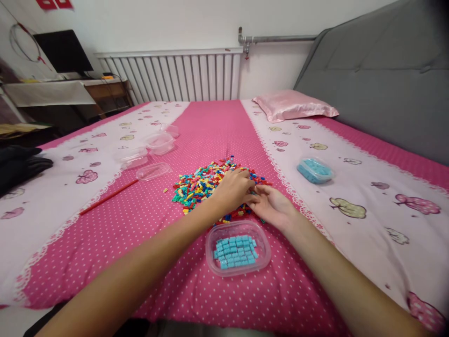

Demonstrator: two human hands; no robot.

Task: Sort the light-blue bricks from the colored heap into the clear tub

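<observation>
A heap of small mixed-colour plastic building bricks (198, 185) lies on the pink bedspread. Over its right side, my left hand (231, 189) is closed with its fingers bent down. Its fingertips meet those of my right hand (275, 205), which is turned partly palm up with the fingers curled in. Anything between the fingertips is too small or hidden to make out. Just in front of the heap stands a clear plastic tub (266, 260), with light-blue bricks (235, 252) laid in rows on its bottom.
To the right sits another clear tub (315, 170) filled with light-blue pieces. Several empty clear containers (159, 142), a clear lid (153, 172) and a red stick (108, 197) lie to the left. A pink pillow (294, 105) rests by the grey headboard (382, 79).
</observation>
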